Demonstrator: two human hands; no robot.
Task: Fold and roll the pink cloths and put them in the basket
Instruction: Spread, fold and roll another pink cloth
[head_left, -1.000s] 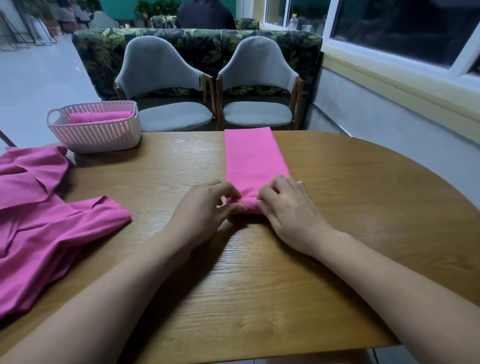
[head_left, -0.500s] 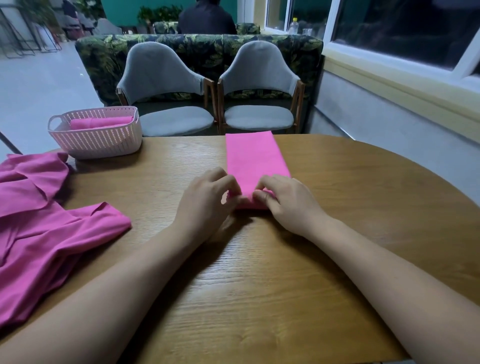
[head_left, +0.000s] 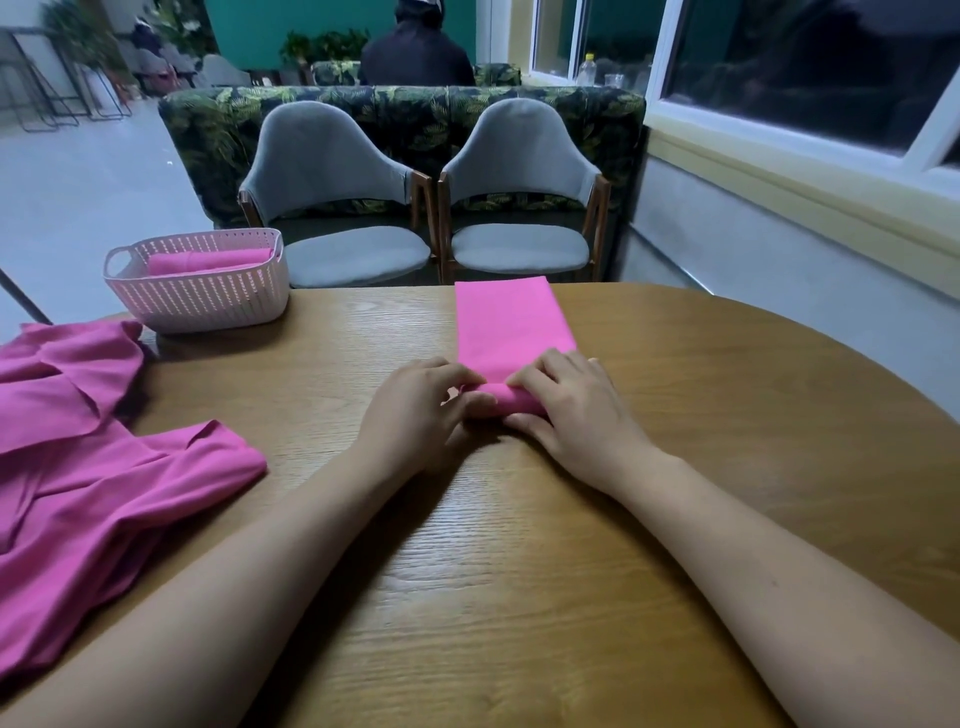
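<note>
The wooden table (head_left: 519, 571) stood by a window (head_left: 810, 62), with two grey chairs (head_left: 332, 208) beyond it. A folded pink cloth (head_left: 511, 322) lay on it as a narrow strip, its long axis running straight away from the person. The near end was rolled. The left hand (head_left: 415, 410) and right hand (head_left: 576, 410) each curled round that roll, equally near it. Rolling would likely go away from the body. The basket (head_left: 202, 301) sat far left, nearer the left hand.
</note>
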